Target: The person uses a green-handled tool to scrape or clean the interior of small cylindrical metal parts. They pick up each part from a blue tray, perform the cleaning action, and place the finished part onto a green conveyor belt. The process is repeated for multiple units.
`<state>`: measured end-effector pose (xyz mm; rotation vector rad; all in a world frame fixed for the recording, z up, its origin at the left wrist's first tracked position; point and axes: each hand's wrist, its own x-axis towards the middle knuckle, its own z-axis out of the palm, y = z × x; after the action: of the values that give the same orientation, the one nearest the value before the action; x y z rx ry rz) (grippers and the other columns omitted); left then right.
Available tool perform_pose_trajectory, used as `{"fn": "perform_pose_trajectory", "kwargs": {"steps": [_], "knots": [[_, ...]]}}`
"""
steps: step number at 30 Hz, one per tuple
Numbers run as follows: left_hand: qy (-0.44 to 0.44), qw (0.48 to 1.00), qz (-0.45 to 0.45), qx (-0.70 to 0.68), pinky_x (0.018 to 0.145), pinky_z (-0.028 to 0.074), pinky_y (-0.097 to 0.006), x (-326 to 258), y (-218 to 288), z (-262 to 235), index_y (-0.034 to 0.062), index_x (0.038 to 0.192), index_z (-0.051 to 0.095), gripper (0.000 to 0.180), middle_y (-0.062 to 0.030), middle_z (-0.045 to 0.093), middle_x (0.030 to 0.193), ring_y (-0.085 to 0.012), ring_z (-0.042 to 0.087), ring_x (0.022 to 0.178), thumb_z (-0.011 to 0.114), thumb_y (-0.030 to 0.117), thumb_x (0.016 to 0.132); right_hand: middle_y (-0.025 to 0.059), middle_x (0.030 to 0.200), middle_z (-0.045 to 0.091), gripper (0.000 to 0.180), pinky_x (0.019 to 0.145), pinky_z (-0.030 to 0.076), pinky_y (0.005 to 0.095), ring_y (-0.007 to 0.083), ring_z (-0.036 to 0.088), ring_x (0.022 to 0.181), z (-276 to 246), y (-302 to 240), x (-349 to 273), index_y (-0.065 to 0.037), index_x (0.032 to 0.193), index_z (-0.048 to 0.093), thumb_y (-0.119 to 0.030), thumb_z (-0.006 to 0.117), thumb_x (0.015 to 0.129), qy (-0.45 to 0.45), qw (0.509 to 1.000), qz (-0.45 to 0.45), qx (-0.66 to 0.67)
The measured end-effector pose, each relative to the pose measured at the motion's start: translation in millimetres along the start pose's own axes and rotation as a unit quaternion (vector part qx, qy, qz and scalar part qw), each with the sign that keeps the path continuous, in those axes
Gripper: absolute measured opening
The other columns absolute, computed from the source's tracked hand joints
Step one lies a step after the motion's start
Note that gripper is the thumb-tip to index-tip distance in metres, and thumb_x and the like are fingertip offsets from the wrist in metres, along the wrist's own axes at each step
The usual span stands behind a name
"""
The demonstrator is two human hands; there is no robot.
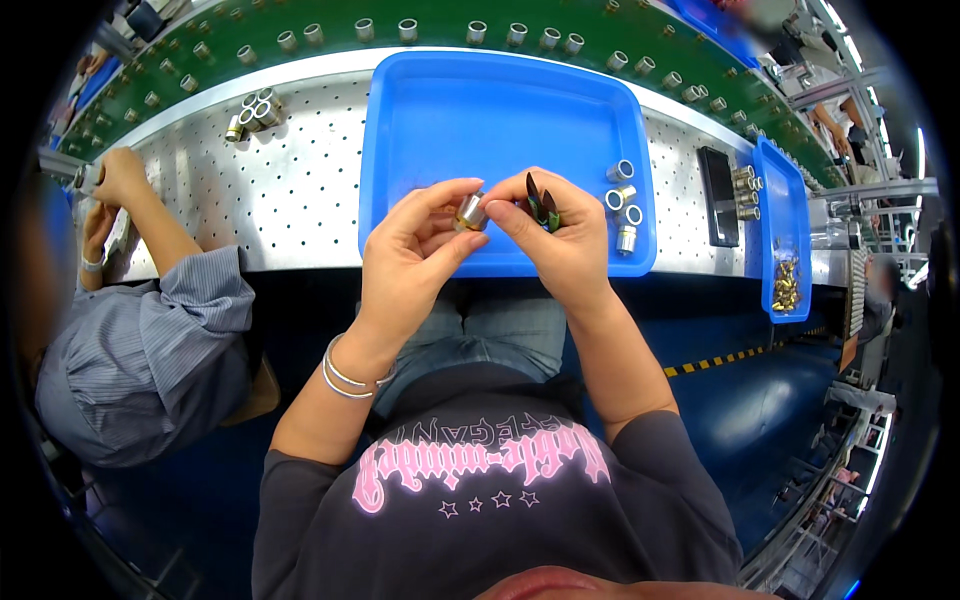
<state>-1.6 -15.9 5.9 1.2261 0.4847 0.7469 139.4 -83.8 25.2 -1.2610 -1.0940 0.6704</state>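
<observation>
Over the near part of the blue tray (pixel 480 110), my left hand (pixel 415 240) grips a small silver metal cylinder (pixel 470 212) between thumb and fingers. A brassy yellow band shows at its lower end. Close against it, the thumb and fingertips of my right hand (pixel 550 235) meet at the cylinder's side. Tucked in that same hand is a dark hand tool with two pointed tips and green parts (pixel 543 206); its lower part is hidden by the fingers. Several similar metal cylinders (pixel 626 196) lie and stand along the tray's right side.
Beyond the perforated metal bench (pixel 310 170), a green conveyor belt (pixel 440 32) carries rows of cylinders. More cylinders (pixel 258 108) cluster at left. A black phone-like slab (pixel 718 195) lies right, beside another blue tray (pixel 790 190) with brassy pieces (pixel 786 285). A co-worker's arm (pixel 160 215) rests at far left.
</observation>
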Motion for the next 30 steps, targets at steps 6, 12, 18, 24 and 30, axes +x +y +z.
{"fn": "perform_pose_trajectory", "kwargs": {"steps": [6,12,18,24,30], "knots": [[0.025,0.997,0.043,0.06,0.08,0.054,-0.024,0.8,-2.9,2.4,-0.0008,0.11,0.058,0.035,-0.0083,0.052,0.104,-0.0158,0.062,0.092,0.064,-0.01,0.076,0.0065,0.08,0.065,0.012,0.06,0.046,0.022,0.0096,0.059,0.071,-0.1,-9.9,-3.0,0.002,0.089,0.066,-0.004,0.067,0.079,-0.028,0.997,0.061,-0.048],[0.033,0.991,0.069,0.111,0.078,0.055,-0.024,1.8,-6.5,3.0,-0.0002,0.109,0.058,0.037,-0.0082,0.052,0.103,-0.0149,0.062,0.089,0.065,-0.011,0.074,0.0065,0.079,0.065,0.012,0.061,0.046,0.021,0.0088,0.058,0.071,1.4,-3.1,-5.2,0.003,0.089,0.065,-0.005,0.067,0.08,-0.023,0.998,0.046,-0.034],[0.041,0.999,-0.009,0.006,0.079,0.055,-0.025,3.0,-5.8,4.1,-0.0007,0.108,0.058,0.037,-0.0082,0.051,0.102,-0.0153,0.062,0.09,0.066,-0.011,0.073,0.0063,0.078,0.065,0.011,0.061,0.045,0.0217,0.0087,0.058,0.07,-0.8,5.5,-5.5,0.002,0.088,0.066,-0.005,0.066,0.081,0.023,0.998,0.054,0.033],[0.042,0.99,0.063,0.121,0.078,0.055,-0.025,4.4,-9.0,2.2,-0.0006,0.107,0.057,0.037,-0.0084,0.05,0.103,-0.0159,0.062,0.091,0.066,-0.011,0.073,0.0063,0.079,0.063,0.015,0.058,0.044,0.0213,0.0094,0.057,0.069,0.3,1.8,-6.5,0.001,0.094,0.067,-0.003,0.066,0.08,-0.008,0.998,0.029,-0.052],[0.043,0.981,0.093,0.167,0.076,0.055,-0.024,6.1,-7.8,2.1,0.0008,0.107,0.058,0.037,-0.008,0.05,0.105,-0.0156,0.063,0.09,0.065,-0.012,0.073,0.0067,0.079,0.062,0.017,0.057,0.043,0.0215,0.0101,0.056,0.068,-3.7,5.1,-7.9,0.001,0.095,0.066,-0.001,0.066,0.078,-0.058,0.995,0.065,-0.045]]}}
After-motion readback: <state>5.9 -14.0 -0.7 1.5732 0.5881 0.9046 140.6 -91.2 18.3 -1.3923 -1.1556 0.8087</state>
